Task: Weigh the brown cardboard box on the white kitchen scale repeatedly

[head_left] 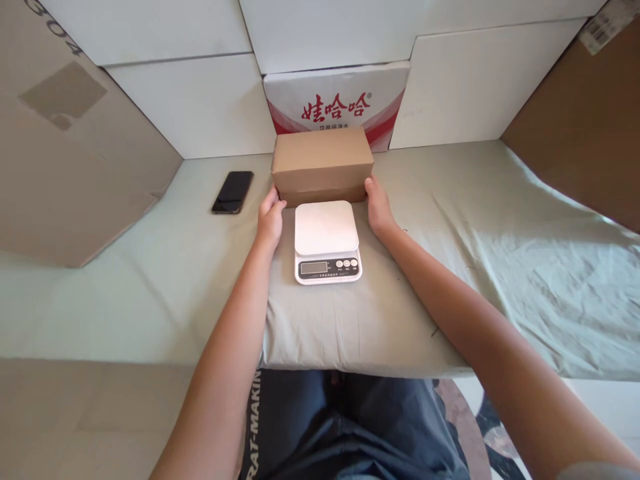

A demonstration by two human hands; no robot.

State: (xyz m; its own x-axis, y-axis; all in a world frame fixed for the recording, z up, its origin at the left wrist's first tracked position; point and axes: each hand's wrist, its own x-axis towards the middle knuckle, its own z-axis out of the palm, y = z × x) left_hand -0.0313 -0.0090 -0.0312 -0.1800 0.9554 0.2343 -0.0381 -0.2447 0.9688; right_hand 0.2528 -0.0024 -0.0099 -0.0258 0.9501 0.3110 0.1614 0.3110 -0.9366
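Note:
Between my two hands is a plain brown cardboard box (323,177), longer than it is tall. My left hand (271,217) grips its lower left end, thumb toward the front. At the opposite end, my right hand (379,205) presses with the thumb on the front edge; its other fingers are hidden behind the box. Just in front of the box lies a white digital kitchen scale (327,230) with a bare platform, a blank-looking display and several round buttons. Whether the box rests on the cloth or is slightly raised, I cannot tell.
A black smartphone (233,192) lies on the green cloth (200,280) to the left. Behind stand white panels (450,87) and a white and red carton (340,87) with printed characters. Large cardboard boxes flank the surface at left (75,160) and right (580,127).

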